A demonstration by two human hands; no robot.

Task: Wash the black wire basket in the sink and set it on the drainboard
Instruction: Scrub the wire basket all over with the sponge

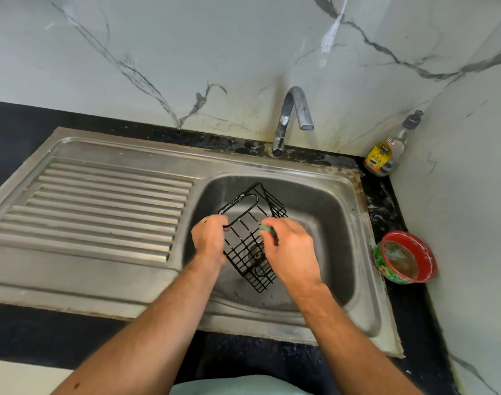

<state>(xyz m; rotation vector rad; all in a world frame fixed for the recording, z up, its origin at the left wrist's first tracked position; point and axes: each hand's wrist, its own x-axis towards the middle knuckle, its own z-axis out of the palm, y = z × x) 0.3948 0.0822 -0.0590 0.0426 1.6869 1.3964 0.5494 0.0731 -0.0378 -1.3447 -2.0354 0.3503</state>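
The black wire basket [247,232] is tilted on its side over the steel sink bowl [326,212]. My left hand [209,239] grips its rim at the left. My right hand [290,248] holds a green scrub pad [266,228] against the basket's right side wires. The ribbed drainboard [106,206] lies to the left of the bowl with nothing on it. The basket's lower end hangs above the drain.
A curved tap [293,115] stands behind the bowl with no water running. A pump soap bottle [386,152] sits in the back right corner. A red and green bowl [404,256] rests on the black counter to the right of the sink.
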